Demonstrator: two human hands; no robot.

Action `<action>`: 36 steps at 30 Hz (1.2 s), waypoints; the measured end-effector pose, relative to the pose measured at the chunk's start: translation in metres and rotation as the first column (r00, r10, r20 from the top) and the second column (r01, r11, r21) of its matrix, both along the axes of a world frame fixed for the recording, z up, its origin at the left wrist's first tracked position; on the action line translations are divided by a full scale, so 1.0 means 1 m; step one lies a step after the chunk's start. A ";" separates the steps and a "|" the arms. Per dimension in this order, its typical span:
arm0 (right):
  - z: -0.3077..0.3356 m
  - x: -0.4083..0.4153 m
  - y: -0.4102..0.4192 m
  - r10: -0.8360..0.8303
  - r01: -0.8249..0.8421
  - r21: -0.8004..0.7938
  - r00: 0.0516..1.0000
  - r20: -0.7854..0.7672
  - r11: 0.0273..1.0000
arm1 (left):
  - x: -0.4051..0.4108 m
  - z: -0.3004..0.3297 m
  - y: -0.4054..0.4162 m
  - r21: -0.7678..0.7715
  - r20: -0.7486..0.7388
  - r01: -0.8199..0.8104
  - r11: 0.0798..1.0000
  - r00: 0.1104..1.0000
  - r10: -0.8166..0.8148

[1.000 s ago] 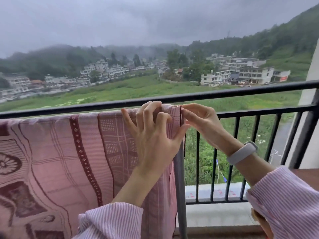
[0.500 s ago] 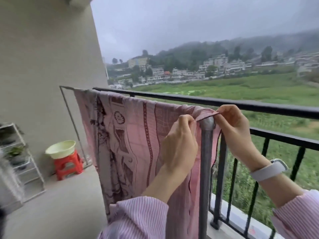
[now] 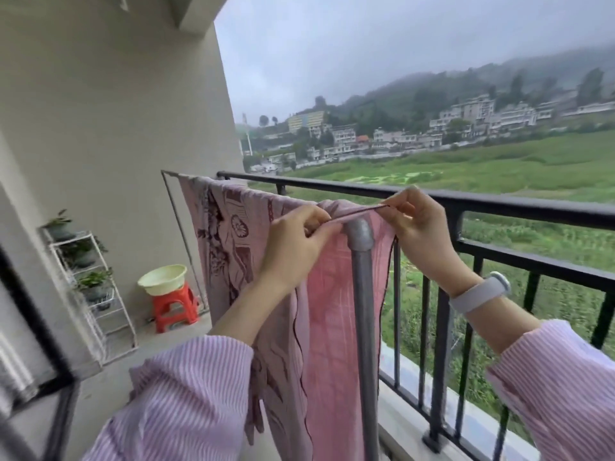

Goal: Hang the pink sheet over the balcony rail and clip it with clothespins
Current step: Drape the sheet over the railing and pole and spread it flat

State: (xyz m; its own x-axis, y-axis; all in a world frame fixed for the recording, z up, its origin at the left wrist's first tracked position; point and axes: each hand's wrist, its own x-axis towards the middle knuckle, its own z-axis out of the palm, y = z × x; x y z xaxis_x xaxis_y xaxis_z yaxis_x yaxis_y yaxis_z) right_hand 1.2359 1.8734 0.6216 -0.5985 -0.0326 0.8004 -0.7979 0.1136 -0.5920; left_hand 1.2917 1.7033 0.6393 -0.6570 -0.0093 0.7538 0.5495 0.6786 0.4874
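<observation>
1. The pink sheet [image 3: 336,294] hangs over a grey metal drying rack [image 3: 361,261] that stands just inside the black balcony rail [image 3: 499,206]; it drapes down on both sides of the rack's top bar, with its dark red pattern showing on the near left part.
2. The left hand [image 3: 293,244] has its grip closed on the sheet: fingers and thumb pinch the top edge just left of the rack's corner joint.
3. The right hand [image 3: 419,224] also has its grip closed on the sheet, pinching the same edge to the right of the joint, close to the balcony rail.
4. Between the two hands the edge is stretched into a taut, narrow fold that passes over the rounded corner of the rack.
5. The right wrist wears a pale wristband [image 3: 479,291]; both arms are in pink striped sleeves [image 3: 186,394].
6. On the balcony floor at the far left wall a cream basin [image 3: 163,279] sits on an orange-red stool [image 3: 174,309].
7. Beside the stool a white wire shelf [image 3: 100,294] carries potted plants.
8. No clothespin can be made out on the sheet in this view.
</observation>
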 end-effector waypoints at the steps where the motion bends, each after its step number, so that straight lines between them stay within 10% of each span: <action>1: 0.006 -0.003 0.004 0.012 -0.012 -0.018 1.000 0.008 1.000 | 0.001 0.007 0.008 0.026 -0.013 -0.027 0.999 1.000 0.027; 6: 0.024 -0.015 0.040 0.003 -0.008 -0.187 1.000 -0.029 0.982 | 0.010 0.022 0.062 -0.023 -0.120 -0.149 0.989 0.982 0.146; 13: -0.082 -0.020 0.044 0.069 -0.070 0.003 0.992 0.105 0.998 | 0.027 -0.056 0.080 0.030 -0.187 -0.351 0.936 0.918 0.350; 21: -0.124 -0.011 0.022 0.266 -0.299 0.074 0.917 0.297 0.951 | 0.030 -0.112 0.086 0.142 0.099 -0.481 0.865 0.876 0.471; 36: -0.153 -0.023 0.061 -0.027 0.013 0.054 0.964 0.265 0.998 | 0.027 -0.099 0.077 0.213 -0.148 -0.568 0.795 0.786 0.601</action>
State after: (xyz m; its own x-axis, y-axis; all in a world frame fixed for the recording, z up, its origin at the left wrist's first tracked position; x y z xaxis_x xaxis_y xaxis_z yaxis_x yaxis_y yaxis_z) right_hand 1.2125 1.9341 0.4683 -0.7904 -0.0549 0.6101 -0.6099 0.1635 -0.7754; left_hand 1.3182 1.7807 0.5407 -0.3263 -0.4649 0.8230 0.1660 0.8290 0.5341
